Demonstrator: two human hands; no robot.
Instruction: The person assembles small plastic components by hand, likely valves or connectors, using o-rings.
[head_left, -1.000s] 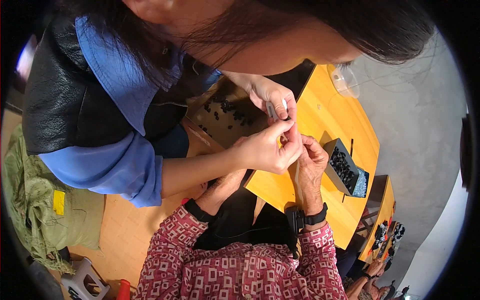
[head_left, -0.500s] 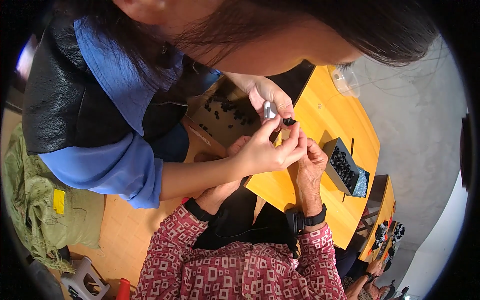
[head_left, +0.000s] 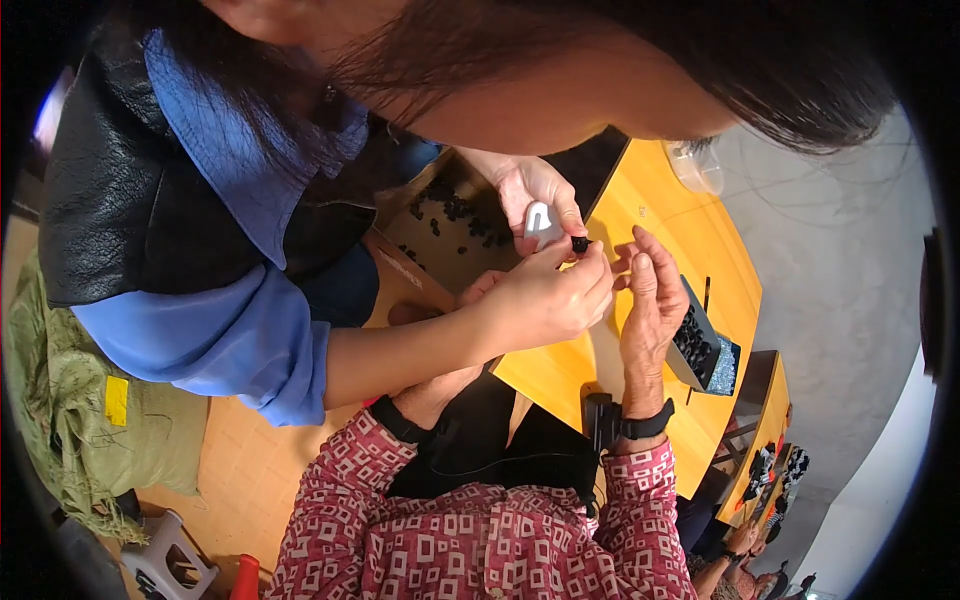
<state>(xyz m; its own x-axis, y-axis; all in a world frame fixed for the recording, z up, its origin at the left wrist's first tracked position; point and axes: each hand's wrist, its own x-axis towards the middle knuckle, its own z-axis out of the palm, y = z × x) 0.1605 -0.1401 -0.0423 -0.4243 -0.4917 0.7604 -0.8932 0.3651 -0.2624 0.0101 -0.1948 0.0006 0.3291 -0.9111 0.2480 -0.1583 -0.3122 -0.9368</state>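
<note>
Right hand point(head_left: 653, 305), fingers loosely parted, hovers over the desk point(head_left: 725, 250) beside a dark grey box point(head_left: 703, 318); left hand point(head_left: 482, 287) mostly hidden, finger state untellable; co-worker's fingers point(head_left: 588, 275) pinch a small black piece point(head_left: 581, 243) above the desk's left edge.

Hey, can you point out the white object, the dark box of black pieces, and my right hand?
White object point(head_left: 543, 229): head view, on its pale body.
Dark box point(head_left: 702, 320): head view, on its side wall.
Right hand point(head_left: 654, 311): head view, mid-hand.

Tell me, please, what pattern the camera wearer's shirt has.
The shirt is red with pale, squarish outlines, showing best in the head view.
</note>
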